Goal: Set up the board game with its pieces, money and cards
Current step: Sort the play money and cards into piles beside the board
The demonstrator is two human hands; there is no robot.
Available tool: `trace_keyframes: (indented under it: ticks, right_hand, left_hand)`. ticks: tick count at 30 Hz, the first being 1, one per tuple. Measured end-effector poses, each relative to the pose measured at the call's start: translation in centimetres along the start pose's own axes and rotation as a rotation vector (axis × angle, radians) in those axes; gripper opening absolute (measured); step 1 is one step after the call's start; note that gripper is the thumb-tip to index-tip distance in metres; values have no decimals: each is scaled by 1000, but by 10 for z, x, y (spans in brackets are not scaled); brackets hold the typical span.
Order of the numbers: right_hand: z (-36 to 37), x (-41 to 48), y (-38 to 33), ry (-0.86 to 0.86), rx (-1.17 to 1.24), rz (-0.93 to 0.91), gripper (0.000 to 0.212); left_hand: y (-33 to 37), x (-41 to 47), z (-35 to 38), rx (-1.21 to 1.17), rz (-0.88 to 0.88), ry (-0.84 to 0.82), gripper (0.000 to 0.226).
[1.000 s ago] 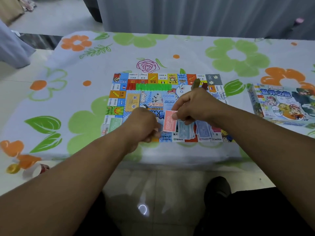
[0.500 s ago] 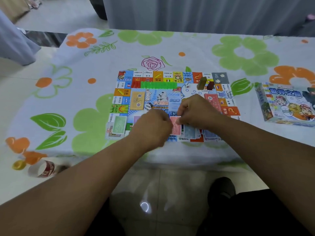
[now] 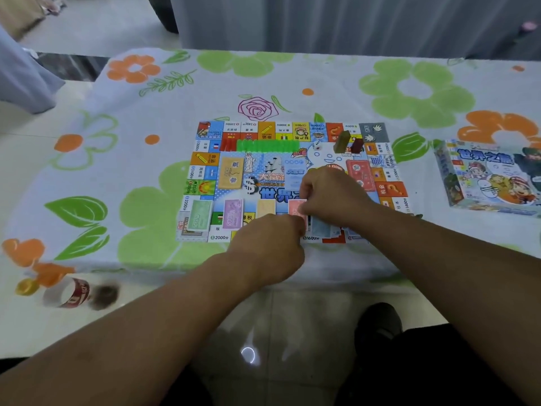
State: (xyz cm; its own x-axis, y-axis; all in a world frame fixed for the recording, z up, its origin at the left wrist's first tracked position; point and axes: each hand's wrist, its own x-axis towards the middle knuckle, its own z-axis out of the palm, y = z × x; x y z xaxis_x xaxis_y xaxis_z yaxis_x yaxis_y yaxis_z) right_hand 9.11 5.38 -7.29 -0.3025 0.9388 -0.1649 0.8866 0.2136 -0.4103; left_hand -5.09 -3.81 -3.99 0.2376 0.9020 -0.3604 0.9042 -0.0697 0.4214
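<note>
Board (image 3: 205, 159) lies flat mid-table on the flowered cloth (image 3: 123, 159). Along its near edge, in a row from the left: green notes (image 3: 199, 215), purple notes (image 3: 233, 213), yellow notes (image 3: 265, 208), red notes (image 3: 296, 209). Your right hand (image 3: 330, 194) pinches the red notes at their far edge, fingers curled. Your left hand (image 3: 272, 247) is curled against their near corner, fingertips hidden; you cannot tell if it grips. Blue notes (image 3: 320, 228) lie fanned under your right wrist. Game box (image 3: 486, 177) sits well apart on the right.
</note>
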Motion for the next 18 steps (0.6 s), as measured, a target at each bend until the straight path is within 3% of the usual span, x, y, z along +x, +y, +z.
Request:
trace_keyframes:
  ticks: [8,18]
  right_hand:
    - [2,-5,-6,17,-196,-69,14]
    - [1,-8,-15,-5,-202,-73,23]
  left_hand:
    - [-1,1,3,7,7,19,34]
    - [-1,1,1,-14,10,30,34]
